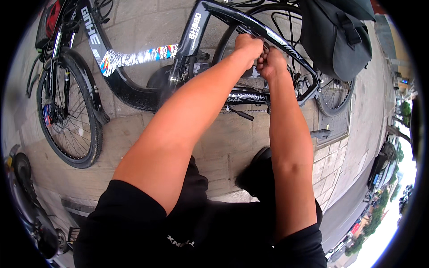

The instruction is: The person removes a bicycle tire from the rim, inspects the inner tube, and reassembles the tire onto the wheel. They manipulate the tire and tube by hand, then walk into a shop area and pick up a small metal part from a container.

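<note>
A black step-through bicycle (202,31) stands side-on in front of me, with a colourful patterned section (138,56) on its low tube. Both my arms reach to the rear of its frame. My left hand (249,46) is closed just under the sloping upper rear tube (263,30), by the rear wheel. Close to its right and slightly lower, my right hand (271,62) has its fingers curled in a pinch. Whatever lies between the fingers of either hand is hidden or too small to name. Below them runs the lower rear tube (248,97).
A black pannier bag (330,40) hangs over the rear wheel (333,105). At left is the front wheel (91,138) with its mudguard. A pedal (244,115) sticks out toward me above the paving (223,138). Another dark two-wheeler (33,214) stands at lower left.
</note>
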The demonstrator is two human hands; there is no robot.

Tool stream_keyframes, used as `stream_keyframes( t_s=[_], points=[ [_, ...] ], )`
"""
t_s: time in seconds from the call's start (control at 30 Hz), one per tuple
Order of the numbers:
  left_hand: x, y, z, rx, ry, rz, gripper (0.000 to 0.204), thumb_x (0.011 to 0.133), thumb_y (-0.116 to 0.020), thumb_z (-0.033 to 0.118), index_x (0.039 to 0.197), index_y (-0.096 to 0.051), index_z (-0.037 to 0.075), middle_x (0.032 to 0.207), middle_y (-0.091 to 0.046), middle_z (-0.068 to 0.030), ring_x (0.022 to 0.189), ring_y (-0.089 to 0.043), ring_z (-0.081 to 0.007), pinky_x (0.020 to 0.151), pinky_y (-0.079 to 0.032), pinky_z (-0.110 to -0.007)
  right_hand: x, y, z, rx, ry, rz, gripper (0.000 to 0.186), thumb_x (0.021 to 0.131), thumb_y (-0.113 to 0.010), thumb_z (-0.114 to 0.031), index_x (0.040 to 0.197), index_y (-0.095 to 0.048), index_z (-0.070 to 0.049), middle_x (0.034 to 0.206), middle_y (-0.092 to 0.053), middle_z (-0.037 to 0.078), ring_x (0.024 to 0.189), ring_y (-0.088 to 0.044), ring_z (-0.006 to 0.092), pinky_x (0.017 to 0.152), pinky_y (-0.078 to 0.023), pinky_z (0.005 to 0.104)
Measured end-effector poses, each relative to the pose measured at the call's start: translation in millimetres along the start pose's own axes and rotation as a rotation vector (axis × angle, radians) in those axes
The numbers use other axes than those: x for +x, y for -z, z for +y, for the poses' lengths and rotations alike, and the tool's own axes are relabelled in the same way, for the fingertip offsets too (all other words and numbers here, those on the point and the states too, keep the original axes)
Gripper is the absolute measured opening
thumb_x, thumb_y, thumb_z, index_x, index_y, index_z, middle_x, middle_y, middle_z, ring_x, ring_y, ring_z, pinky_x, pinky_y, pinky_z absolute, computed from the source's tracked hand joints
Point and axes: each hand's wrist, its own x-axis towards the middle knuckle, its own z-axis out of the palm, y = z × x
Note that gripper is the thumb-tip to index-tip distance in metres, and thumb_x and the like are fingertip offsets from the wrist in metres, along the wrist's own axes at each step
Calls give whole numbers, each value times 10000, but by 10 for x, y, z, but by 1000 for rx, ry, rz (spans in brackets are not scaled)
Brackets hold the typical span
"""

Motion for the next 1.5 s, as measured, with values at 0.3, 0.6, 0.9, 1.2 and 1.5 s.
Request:
stream_keyframes(
  t_s=[0.3,0.6,0.9,1.2,1.5],
  points=[
    [-426,218,-5,791,21,-420,392,1063,-515,377,998,-687,30,927,-748,-73,663,-612,-136,559,-487,-271,-719,184,50,-399,232,150,328,983,-527,-237,849,-647,37,789,-696,193,611,-642,279,495,-475,430],
    [-665,789,516,1079,-268,-157,425,930,-727,443,1007,-712,25,765,-656,9,645,-601,-83,528,-443,-235,-2087,769,120,-1372,1109,-54,349,995,-561,-247,829,-665,41,801,-692,271,764,-700,435,708,-563,498],
    [-588,1066,70,1418,-144,101,552,871,-778,440,1092,-661,-53,882,-694,-94,748,-640,-175,668,-528,-323,-2650,1597,823,-1598,1198,-800,145,833,-659,-143,937,-670,-43,839,-694,109,724,-740,249,618,-575,349],
    [-489,1073,-220,1389,-194,256,355,835,-766,163,1068,-648,-77,898,-721,-207,812,-700,-287,771,-557,-414,-2300,2140,1650,-1432,825,-1163,332,1025,-527,-261,907,-684,6,848,-715,190,761,-719,352,711,-576,443],
    [-411,1323,-290,1187,-192,187,170,989,-627,157,1004,-625,-12,879,-732,-101,735,-686,-171,690,-575,-345,-1970,2229,2041,-1503,738,-1194,207,916,-603,-205,882,-739,-53,894,-755,166,859,-745,334,756,-584,427]
  ],
)
